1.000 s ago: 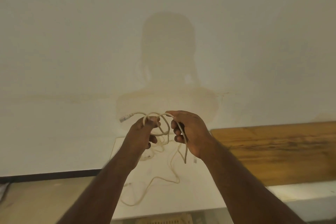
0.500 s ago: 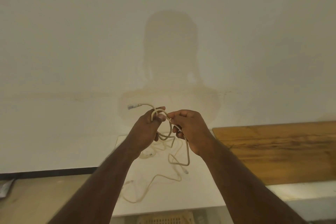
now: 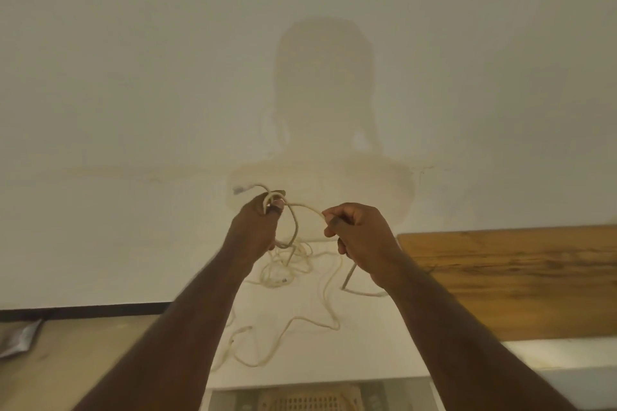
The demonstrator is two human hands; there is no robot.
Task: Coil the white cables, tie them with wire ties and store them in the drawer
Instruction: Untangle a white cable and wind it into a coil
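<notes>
Above the white tabletop [image 3: 384, 337], raised in front of the pale wall [image 3: 133, 77], your two hands hold one thin white cable [image 3: 305, 207] between them. Left hand [image 3: 257, 227]: fingers curled round a small coil of that cable, several turns gathered at the fingertips, one loop hanging down beside the palm; the cable's clear plug end [image 3: 239, 189] sticks out up and to the left of the fist. Right hand [image 3: 360, 230]: thumb and forefinger pinching the same cable a short way along, the remaining fingers folded over it — the strand arcs between your hands, then leaves the underside of your right fist, bends sharply and drops to the tabletop. Remaining length of that cable: loose, lying in wandering curves on the white surface below your forearms. Second item, loose tangle of white cable [image 3: 283, 270]: heaped on the tabletop just beneath your hands, uncoiled. Right of the tabletop: brown wooden board [image 3: 517, 280], flat, grain running sideways. Lower edge of view: cream perforated plastic basket [image 3: 314, 400], only partly visible below the table's front edge. Far left: grey crumpled sheet [image 3: 20, 337] on the tan surface — material not discernible. Wall: your shadow [image 3: 324, 103], head and shoulders.
</notes>
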